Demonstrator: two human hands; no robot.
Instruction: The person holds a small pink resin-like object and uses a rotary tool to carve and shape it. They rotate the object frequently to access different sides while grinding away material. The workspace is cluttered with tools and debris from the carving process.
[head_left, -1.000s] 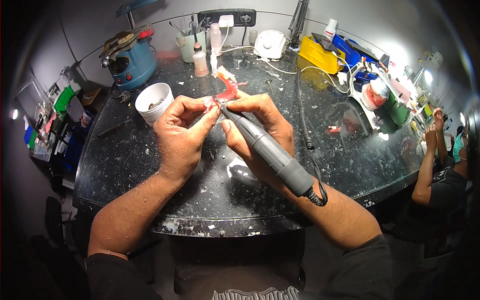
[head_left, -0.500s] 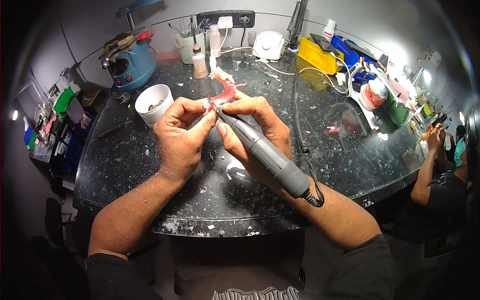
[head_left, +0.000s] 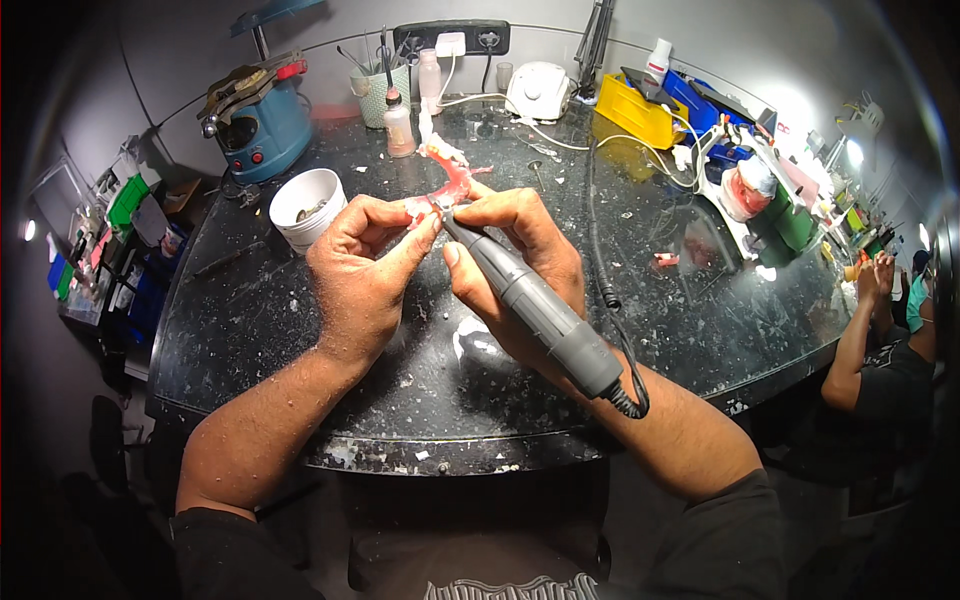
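Between the fingertips of my left hand (head_left: 365,255) is one end of a pink denture (head_left: 455,182), curved like a horseshoe with whitish parts along it. My right hand (head_left: 525,255) is wrapped round a dark grey handpiece (head_left: 530,305), a rotary grinding tool with a cord at its back end. The handpiece's narrow tip points up and left, and meets the denture close to my left fingertips. Fingers partly hide the contact point and any bur. Both hands are over the middle of the black bench.
A white tub (head_left: 305,205) stands left of my hands, with a blue machine (head_left: 260,130) behind it. At the back are a dropper bottle (head_left: 399,130) and a tool cup (head_left: 380,95). Yellow bin (head_left: 640,110) and articulator (head_left: 745,190) stand right. A co-worker's arm (head_left: 855,320) shows far right.
The handpiece and my right hand have shifted very slightly at the denture. The denture has tilted a little in my left fingers. Both holds are kept.
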